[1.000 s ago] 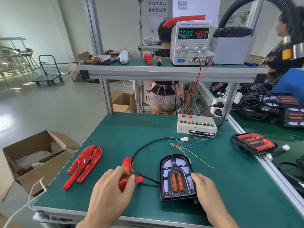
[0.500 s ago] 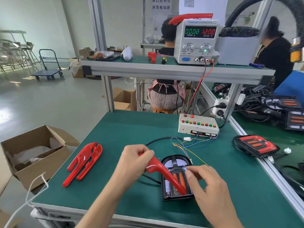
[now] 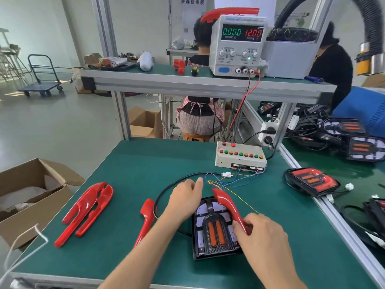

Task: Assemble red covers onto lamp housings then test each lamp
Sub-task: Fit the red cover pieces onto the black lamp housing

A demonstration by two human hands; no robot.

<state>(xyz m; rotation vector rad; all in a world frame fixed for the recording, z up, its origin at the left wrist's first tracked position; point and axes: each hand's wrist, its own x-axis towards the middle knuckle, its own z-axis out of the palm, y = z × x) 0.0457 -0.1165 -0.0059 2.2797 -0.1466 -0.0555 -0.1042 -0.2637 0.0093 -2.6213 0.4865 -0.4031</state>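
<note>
Pinched at its near end in my right hand (image 3: 264, 232), the red cover (image 3: 228, 207) stands tilted over the right side of the lamp housing (image 3: 212, 230) — I hold it by the tail so its curved far tip can find the housing's far right edge first. Whether that tip already touches the rim I cannot tell. My left hand (image 3: 185, 198) grips nothing; it lies relaxed with fingers loose over the housing's far left corner, beside the black cable (image 3: 166, 192), probably to steady the housing while the cover seats.

A second red cover (image 3: 146, 217) lies on the green bench (image 3: 129, 163) just left of my forearm, close enough to grab for the other side. Further left lies a nested pair of red covers (image 3: 85, 209) — stock for later housings. The housing's lead runs far to the white connector (image 3: 227, 174) by the test box (image 3: 239, 157), and the power supply (image 3: 239, 42) on the shelf reads zero current, so I judge testing is not under way. A finished lamp (image 3: 312, 181) lies on the right.
</note>
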